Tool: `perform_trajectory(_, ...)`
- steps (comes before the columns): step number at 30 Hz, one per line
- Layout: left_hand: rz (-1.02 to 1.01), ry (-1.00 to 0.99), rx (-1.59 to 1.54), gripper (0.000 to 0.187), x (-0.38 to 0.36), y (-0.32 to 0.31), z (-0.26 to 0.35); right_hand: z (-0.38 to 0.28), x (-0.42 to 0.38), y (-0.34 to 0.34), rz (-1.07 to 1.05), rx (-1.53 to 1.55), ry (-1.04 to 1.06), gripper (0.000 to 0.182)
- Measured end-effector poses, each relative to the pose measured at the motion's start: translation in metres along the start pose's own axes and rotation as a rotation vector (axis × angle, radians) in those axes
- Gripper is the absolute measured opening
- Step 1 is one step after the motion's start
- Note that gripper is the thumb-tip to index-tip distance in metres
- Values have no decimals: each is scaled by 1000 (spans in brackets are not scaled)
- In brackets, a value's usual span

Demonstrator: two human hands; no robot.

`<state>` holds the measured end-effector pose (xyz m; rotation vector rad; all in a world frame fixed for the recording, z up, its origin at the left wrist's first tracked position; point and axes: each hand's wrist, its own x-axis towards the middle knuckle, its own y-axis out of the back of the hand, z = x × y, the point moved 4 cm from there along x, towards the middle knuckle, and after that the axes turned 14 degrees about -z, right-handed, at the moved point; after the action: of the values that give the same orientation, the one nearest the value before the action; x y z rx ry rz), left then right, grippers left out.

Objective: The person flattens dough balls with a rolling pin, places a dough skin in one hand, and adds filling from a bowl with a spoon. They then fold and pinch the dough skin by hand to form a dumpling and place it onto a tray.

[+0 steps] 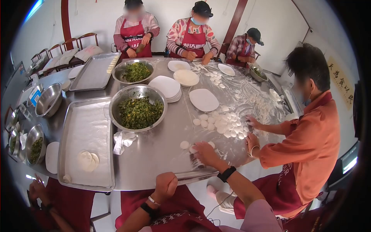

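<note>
My left hand (pixel 166 184) is held above the table's front edge, its fingers curled closed. Whatever it holds, if anything, is hidden from me. Over the steel table reaches my right hand (pixel 206 154), palm down with fingers stretched toward small white dough rounds. One dough round (pixel 184 145) lies just left of its fingertips, and another dough round (pixel 211 144) sits behind the hand. Farther back is a heap of floured dough rounds (pixel 228 123). A crumpled white cloth (pixel 123 141) rests left of my hands, beside a steel bowl (pixel 164 118) of chopped green filling (pixel 140 113).
A large metal tray (pixel 65 154) at left carries a few flat wrappers (pixel 88 161). Behind stand stacked white plates (pixel 165 86) and a second bowl of filling (pixel 137 72). A person in orange (pixel 309 135) works dough at right; several other people stand around the table.
</note>
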<state>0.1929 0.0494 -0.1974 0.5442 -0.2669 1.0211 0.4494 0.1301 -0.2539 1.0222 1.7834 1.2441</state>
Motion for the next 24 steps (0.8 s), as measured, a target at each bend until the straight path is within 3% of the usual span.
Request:
perform_trajectory(4, -6, 21, -22, 17, 0, 1, -2, -18, 26, 10, 201, 88, 9, 33)
perform_trajectory(10, 6, 14, -15, 18, 2, 2, 1, -53, 59, 12, 63, -63, -116, 20)
perform_trajectory(13, 7, 2, -8, 18, 2, 2, -1, -64, 52, 12, -34, 16, -153, 19)
perform_trajectory(19, 9, -2, -23, 20, 2, 2, -3, -63, 27, -15, -103, 375, -5, 20)
perform_trajectory(24, 16, 59, -40, 22, -2, 0, -9, -73, 12, -7, -161, 375, -55, 21)
